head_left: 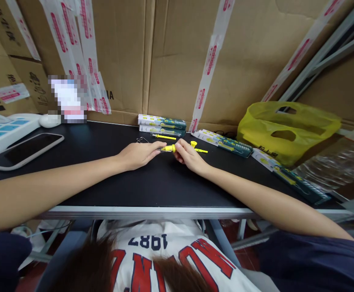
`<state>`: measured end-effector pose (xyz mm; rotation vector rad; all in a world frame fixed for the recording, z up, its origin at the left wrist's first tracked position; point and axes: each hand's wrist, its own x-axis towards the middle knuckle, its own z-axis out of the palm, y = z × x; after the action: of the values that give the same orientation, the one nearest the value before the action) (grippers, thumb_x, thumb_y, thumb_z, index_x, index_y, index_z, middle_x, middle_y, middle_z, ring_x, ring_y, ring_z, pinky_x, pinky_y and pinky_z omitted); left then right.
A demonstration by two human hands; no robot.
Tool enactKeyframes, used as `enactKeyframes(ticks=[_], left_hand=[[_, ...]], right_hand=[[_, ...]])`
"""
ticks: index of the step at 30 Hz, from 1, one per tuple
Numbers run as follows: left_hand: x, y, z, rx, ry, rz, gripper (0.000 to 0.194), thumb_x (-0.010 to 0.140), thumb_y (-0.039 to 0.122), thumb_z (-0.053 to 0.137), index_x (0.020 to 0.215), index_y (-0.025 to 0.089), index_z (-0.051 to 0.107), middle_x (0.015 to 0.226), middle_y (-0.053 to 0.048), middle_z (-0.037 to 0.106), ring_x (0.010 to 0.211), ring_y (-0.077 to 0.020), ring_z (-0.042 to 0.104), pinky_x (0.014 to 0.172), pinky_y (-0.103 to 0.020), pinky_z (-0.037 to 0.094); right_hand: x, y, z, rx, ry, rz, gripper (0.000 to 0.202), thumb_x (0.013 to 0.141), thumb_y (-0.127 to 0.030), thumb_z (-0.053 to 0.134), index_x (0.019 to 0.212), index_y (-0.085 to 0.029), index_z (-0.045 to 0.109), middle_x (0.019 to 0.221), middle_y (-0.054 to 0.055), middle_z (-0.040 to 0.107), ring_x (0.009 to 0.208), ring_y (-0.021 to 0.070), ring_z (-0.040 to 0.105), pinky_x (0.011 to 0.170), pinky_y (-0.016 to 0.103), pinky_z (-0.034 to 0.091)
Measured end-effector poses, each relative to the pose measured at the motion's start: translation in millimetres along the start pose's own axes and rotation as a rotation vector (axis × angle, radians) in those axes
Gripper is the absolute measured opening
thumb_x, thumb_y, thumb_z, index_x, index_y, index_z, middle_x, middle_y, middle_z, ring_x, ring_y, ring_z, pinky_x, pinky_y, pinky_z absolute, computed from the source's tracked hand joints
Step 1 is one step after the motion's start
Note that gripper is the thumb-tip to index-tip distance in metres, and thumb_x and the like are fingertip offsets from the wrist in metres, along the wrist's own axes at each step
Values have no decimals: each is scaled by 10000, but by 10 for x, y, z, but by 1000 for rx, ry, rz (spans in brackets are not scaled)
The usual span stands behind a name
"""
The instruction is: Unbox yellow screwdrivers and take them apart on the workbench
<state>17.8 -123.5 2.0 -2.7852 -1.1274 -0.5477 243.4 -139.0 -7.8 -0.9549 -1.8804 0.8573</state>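
Note:
My left hand (139,155) is closed around the clear end of a slim transparent tube with a yellow fitting (168,148), held low over the black tabletop. The fingers of my right hand (191,156) pinch the yellow end of this tube. Just beyond my right hand lie a small yellow cap-like part (193,144) and a thin yellow stick-like piece (201,151). A yellow rod in a clear tube (165,137) rests behind both hands. Bent metal wire (142,140) lies behind my left hand. Fingers partly hide the held piece.
Printed narrow boxes (161,121) are stacked against the cardboard wall, and more boxes (225,142) lie to the right. A yellow plastic bag (274,134) stands at right beside clear plastic packaging (335,162). On the left are a phone (24,150) and a white power strip (9,129).

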Motion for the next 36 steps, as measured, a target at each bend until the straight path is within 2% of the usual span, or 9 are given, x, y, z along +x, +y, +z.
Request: enactKeyframes(ticks=[6, 10, 13, 17, 21, 26, 31, 34, 36], left_hand=[[-9, 23, -19, 41, 5, -1, 438, 995, 409, 247, 1401, 316, 384, 1274, 15, 628, 1049, -189, 652, 783, -260, 494], [-16, 32, -34, 45, 11, 25, 437, 1001, 393, 234, 1403, 309, 383, 1318, 24, 599, 1130, -173, 614, 854, -256, 480], [-12, 9, -30, 69, 21, 41, 437, 1002, 410, 233, 1398, 318, 394, 1316, 23, 601, 1130, -176, 616, 844, -255, 477], [6, -49, -45, 98, -30, 51, 443, 1001, 434, 220, 1383, 308, 407, 1131, -3, 697, 975, -189, 678, 726, -244, 467], [30, -107, -83, 68, -86, 81, 439, 1002, 419, 198, 1338, 279, 444, 974, -14, 719, 857, -181, 690, 679, -236, 443], [47, -130, -100, 109, -127, 102, 447, 998, 417, 198, 1349, 271, 434, 921, -28, 712, 831, -189, 683, 675, -245, 441], [58, -135, -106, 118, -141, 125, 450, 1001, 427, 185, 1345, 291, 441, 1018, -26, 710, 852, -181, 680, 700, -247, 444], [59, -153, -104, 101, -145, 152, 448, 1002, 429, 181, 1334, 295, 451, 1042, -13, 708, 853, -171, 678, 721, -244, 445], [56, -162, -97, 98, -141, 158, 448, 1002, 428, 182, 1334, 292, 450, 1071, -8, 704, 873, -169, 678, 733, -242, 448]], right_hand=[[48, 35, -106, 2, -87, -86, 422, 877, -627, 446, 784, -219, 393, 661, -42, 490, 557, 92, 420, 521, 240, 318], [80, 50, -195, -136, -151, -115, 520, 937, -612, 298, 638, -200, 406, 556, -27, 435, 551, 105, 391, 595, 269, 339], [77, 32, -225, -175, -213, -95, 520, 941, -606, 296, 650, -194, 426, 572, -26, 427, 555, 106, 386, 615, 274, 341], [71, 13, -235, -179, -313, -120, 461, 950, -563, 333, 711, -187, 450, 630, -17, 466, 599, 110, 420, 644, 268, 354], [64, -6, -250, -184, -319, -164, 326, 954, -486, 395, 818, -193, 438, 704, -10, 510, 641, 116, 458, 638, 256, 376], [47, -87, -319, -606, -286, -346, 203, 936, -372, 472, 850, -189, 466, 765, 13, 539, 671, 130, 466, 621, 253, 360], [43, -159, -350, -1118, -258, -621, 260, 984, -319, 365, 855, -174, 538, 815, 82, 600, 733, 174, 486, 646, 295, 333], [45, -176, -351, -1221, -251, -683, 329, 1004, -261, 281, 865, -180, 567, 825, 89, 621, 724, 174, 485, 637, 304, 309], [48, -169, -361, -1147, -229, -644, 296, 993, -313, 340, 858, -179, 568, 812, 82, 618, 728, 170, 496, 636, 295, 315]])
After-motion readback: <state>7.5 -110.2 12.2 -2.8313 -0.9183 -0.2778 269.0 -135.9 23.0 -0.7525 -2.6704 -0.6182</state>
